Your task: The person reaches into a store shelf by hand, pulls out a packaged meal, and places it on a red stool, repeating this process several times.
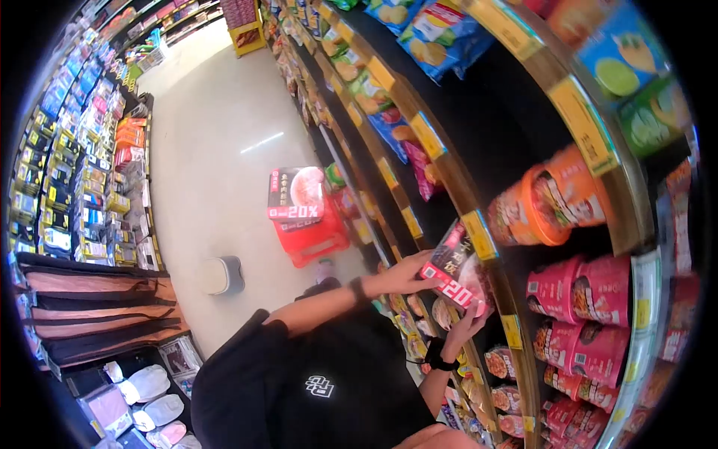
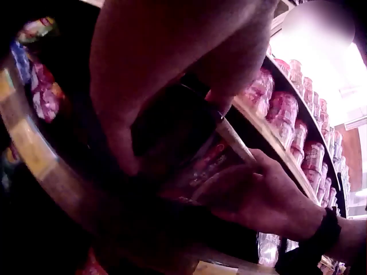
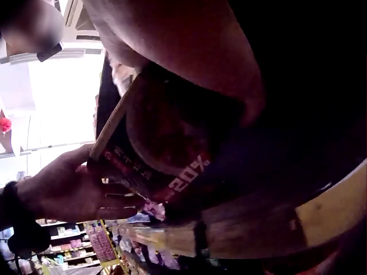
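Note:
Both hands hold a dark boxed meal with a pink edge and a large "20%" [image 1: 458, 280] at the edge of the shelf. My left hand [image 1: 407, 275] grips its near left end, and my right hand [image 1: 465, 328] grips its lower right corner. In the left wrist view, the left hand [image 2: 178, 63] looms dark over the box [image 2: 215, 166], while the right hand [image 2: 275, 197] holds the far edge. The right wrist view shows the left hand's fingers spread against the box [image 3: 166, 132]; much of the right hand [image 3: 183, 46] is in shadow.
Orange noodle tubs [image 1: 550, 198] and pink tubs [image 1: 583, 295] stand on the shelves beside the box. Similar boxes [image 1: 297, 193] sit on a red basket [image 1: 318, 243] on the aisle floor, near a grey-and-white stool [image 1: 222, 275]. Shelf rails [image 1: 479, 232] carry yellow price tags.

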Tool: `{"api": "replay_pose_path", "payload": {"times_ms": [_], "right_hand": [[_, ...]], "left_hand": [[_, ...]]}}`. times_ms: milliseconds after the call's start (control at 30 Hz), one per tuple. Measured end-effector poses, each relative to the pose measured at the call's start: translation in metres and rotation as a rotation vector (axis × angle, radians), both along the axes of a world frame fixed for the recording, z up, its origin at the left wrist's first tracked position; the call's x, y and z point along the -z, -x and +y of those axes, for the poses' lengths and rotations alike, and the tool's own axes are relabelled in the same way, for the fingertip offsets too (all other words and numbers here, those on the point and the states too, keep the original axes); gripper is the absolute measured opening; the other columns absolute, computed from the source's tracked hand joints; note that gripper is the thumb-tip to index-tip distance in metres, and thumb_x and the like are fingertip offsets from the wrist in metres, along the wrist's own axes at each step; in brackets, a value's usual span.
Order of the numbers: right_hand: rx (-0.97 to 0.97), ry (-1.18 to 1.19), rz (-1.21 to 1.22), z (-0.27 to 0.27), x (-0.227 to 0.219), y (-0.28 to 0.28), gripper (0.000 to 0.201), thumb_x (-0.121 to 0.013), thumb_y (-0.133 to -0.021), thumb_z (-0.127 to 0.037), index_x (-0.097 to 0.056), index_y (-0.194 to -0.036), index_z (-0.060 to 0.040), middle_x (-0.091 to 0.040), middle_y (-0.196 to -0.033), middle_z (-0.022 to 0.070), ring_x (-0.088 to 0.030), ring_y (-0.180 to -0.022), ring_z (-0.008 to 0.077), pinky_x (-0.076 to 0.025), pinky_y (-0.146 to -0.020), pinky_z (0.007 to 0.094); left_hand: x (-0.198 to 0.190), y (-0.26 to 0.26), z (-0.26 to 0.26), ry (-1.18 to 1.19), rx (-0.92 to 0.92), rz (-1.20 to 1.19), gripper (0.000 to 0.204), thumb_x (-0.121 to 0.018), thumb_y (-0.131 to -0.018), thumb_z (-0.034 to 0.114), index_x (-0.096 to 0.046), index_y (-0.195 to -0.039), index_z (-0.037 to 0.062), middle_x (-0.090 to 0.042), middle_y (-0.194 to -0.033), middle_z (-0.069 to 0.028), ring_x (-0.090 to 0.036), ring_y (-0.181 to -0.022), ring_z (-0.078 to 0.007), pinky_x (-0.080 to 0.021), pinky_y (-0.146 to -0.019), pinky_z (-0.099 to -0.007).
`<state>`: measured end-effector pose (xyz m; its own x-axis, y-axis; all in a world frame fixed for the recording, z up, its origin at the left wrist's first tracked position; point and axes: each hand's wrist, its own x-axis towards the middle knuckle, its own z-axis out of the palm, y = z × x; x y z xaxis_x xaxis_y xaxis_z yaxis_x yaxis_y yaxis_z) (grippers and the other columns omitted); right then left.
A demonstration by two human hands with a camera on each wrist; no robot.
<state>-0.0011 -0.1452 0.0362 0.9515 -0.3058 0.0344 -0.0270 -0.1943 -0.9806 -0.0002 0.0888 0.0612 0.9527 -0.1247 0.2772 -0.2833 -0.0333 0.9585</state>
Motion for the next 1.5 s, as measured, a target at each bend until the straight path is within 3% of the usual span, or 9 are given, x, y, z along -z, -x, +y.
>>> {"api": "replay_pose_path", "payload": {"times_ms": [233, 300, 400, 667, 800, 833, 1067, 1200, 1500], "right_hand": [[-0.387, -0.193, 0.191, 0.132, 0.013, 0.014, 0.047, -0.059, -0.093, -0.018, -0.044, -0.133, 0.0018, -0.055, -0.122, 0.0106, -0.054, -0.106, 0.0167, -0.043, -0.093, 0.0292], [-0.571, -0.387, 0.103, 0.166, 0.07, -0.001, 0.042, -0.058, -0.093, -0.016, -0.047, -0.13, 0.0004, -0.057, -0.119, 0.0084, -0.056, -0.103, 0.0159, -0.044, -0.091, 0.0283], [-0.764, -0.459, 0.217, 0.239, 0.06, 0.0, 0.039, -0.058, -0.094, -0.016, -0.048, -0.128, -0.0002, -0.057, -0.118, 0.0073, -0.055, -0.105, 0.016, -0.044, -0.092, 0.0291], [-1.033, -0.343, 0.356, 0.35, 0.097, -0.016, 0.048, -0.057, -0.095, -0.02, -0.041, -0.137, -0.0019, -0.054, -0.126, 0.0075, -0.054, -0.109, 0.0151, -0.043, -0.094, 0.0298], [-1.035, -0.092, 0.346, 0.371, 0.07, -0.005, 0.049, -0.057, -0.094, -0.023, -0.044, -0.135, -0.0002, -0.057, -0.122, 0.0079, -0.053, -0.108, 0.0152, -0.041, -0.095, 0.0284], [-0.985, -0.123, 0.29, 0.367, 0.116, -0.009, 0.047, -0.058, -0.093, -0.024, -0.048, -0.131, 0.0009, -0.058, -0.12, 0.0085, -0.053, -0.107, 0.0157, -0.041, -0.094, 0.0282], [-1.053, -0.026, 0.307, 0.356, 0.132, -0.008, 0.062, -0.059, -0.093, -0.026, -0.033, -0.143, -0.0011, -0.045, -0.138, 0.0115, -0.043, -0.125, 0.0207, -0.033, -0.106, 0.0326], [-0.984, -0.109, 0.265, 0.367, 0.078, -0.005, 0.06, -0.058, -0.093, -0.026, -0.035, -0.142, -0.001, -0.047, -0.135, 0.011, -0.045, -0.123, 0.0194, -0.035, -0.104, 0.032], [-1.061, -0.038, 0.459, 0.364, 0.097, -0.007, 0.045, -0.063, -0.09, -0.035, -0.058, -0.117, 0.0005, -0.062, -0.11, 0.0071, -0.056, -0.101, 0.0162, -0.043, -0.09, 0.0298]], "left_hand": [[0.026, 0.074, 0.144, -0.122, -0.108, 0.318, 0.054, -0.065, -0.089, 0.027, -0.044, -0.133, 0.0033, -0.061, -0.117, -0.0133, -0.06, -0.105, -0.0188, -0.047, -0.09, -0.0349], [0.024, 0.092, 0.181, -0.151, -0.286, 0.237, 0.053, -0.065, -0.089, 0.027, -0.045, -0.132, 0.0028, -0.062, -0.115, -0.0133, -0.061, -0.103, -0.0191, -0.048, -0.088, -0.0343], [0.045, 0.111, 0.226, -0.12, -0.464, 0.301, 0.051, -0.065, -0.089, 0.026, -0.046, -0.13, 0.0017, -0.063, -0.111, -0.0132, -0.062, -0.1, -0.0188, -0.049, -0.085, -0.0334], [0.094, 0.133, 0.288, 0.146, -0.75, 0.364, 0.057, -0.064, -0.091, 0.023, -0.038, -0.137, 0.0004, -0.061, -0.113, -0.0094, -0.058, -0.103, -0.015, -0.048, -0.088, -0.0311], [0.091, 0.137, 0.294, 0.253, -0.872, 0.314, 0.073, -0.064, -0.091, 0.021, -0.022, -0.148, 0.0055, -0.057, -0.119, -0.0115, -0.059, -0.104, -0.0172, -0.05, -0.087, -0.0283], [0.085, 0.14, 0.294, 0.294, -0.876, 0.389, 0.077, -0.063, -0.092, 0.024, -0.016, -0.149, 0.0037, -0.053, -0.126, -0.0131, -0.055, -0.112, -0.0193, -0.045, -0.095, -0.0294], [0.121, 0.136, 0.3, 0.374, -0.83, 0.47, 0.064, -0.055, -0.096, 0.029, -0.026, -0.145, -0.0002, -0.044, -0.138, -0.014, -0.043, -0.126, -0.0196, -0.035, -0.104, -0.0309], [0.113, 0.13, 0.3, 0.32, -0.894, 0.461, 0.056, -0.053, -0.097, 0.029, -0.033, -0.142, 0.0011, -0.049, -0.133, -0.0121, -0.046, -0.122, -0.0178, -0.037, -0.102, -0.0311], [0.122, 0.135, 0.305, 0.404, -0.652, 0.514, 0.057, -0.055, -0.097, 0.029, -0.033, -0.141, 0.0009, -0.052, -0.128, -0.009, -0.049, -0.116, -0.0141, -0.04, -0.099, -0.0323]]}}
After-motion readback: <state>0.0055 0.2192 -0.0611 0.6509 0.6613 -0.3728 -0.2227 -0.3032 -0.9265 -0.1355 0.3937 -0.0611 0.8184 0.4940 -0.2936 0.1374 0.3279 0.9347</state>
